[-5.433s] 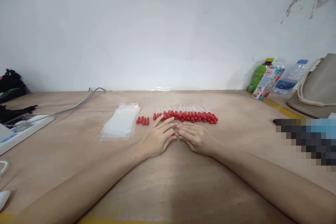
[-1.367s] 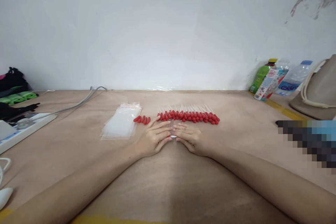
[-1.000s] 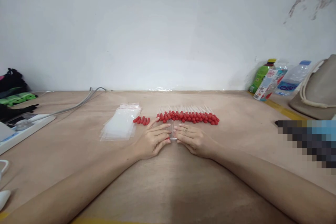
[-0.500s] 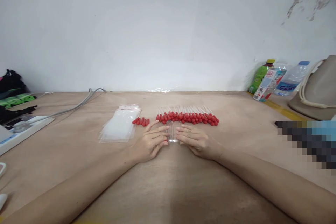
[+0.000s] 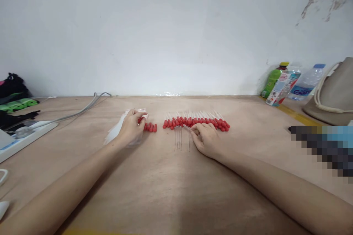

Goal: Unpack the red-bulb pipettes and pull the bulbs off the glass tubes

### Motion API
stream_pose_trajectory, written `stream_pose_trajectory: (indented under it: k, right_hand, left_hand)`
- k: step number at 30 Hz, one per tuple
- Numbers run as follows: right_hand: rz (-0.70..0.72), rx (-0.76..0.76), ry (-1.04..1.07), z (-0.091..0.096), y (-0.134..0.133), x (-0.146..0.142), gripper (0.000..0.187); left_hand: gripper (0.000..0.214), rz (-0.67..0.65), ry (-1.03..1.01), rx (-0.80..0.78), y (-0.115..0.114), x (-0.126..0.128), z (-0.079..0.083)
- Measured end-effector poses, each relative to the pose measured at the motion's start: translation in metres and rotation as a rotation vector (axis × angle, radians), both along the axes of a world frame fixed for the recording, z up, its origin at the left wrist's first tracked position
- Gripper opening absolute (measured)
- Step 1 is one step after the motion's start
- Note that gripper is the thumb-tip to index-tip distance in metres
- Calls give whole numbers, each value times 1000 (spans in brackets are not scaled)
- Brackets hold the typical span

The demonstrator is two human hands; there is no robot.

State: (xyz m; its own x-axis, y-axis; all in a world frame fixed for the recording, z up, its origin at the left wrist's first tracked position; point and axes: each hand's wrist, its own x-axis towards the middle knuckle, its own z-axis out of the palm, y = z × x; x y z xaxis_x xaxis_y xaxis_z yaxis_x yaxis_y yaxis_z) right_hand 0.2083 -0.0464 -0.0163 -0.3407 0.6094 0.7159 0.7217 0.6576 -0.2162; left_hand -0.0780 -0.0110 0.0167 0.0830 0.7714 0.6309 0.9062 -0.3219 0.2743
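Against a pale wall (image 5: 176,36), a person's hands part across the counter (image 5: 154,191), no longer meeting over the clear tubes (image 5: 179,139), which lie bare between them. The left hand (image 5: 131,127) has shifted to the red pieces (image 5: 151,127) beside the plastic bags (image 5: 115,132), its grip apparently pinching one red piece (image 5: 141,120). The right hand (image 5: 206,137) has a single clear tube (image 5: 186,127) in its grip, slanted before the red-tipped sticks (image 5: 197,121). Work seems to have turned from lining up tubes to handling single pieces.
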Motion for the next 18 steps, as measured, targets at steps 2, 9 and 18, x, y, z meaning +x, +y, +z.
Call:
stream_pose_trajectory:
  k: [2,9,18]
  right_hand:
    - [-3,40,-4,-1,1,-3,12]
    - [-31,252,-55,-9,13,-9,15]
    - [68,163,-109,-8,10,-14,17]
  left_hand:
    - [25,31,3,-18,2,-2,-2]
    - [29,82,7,-111,14,-3,-12]
    - [36,130,6,-190,13,-5,-1]
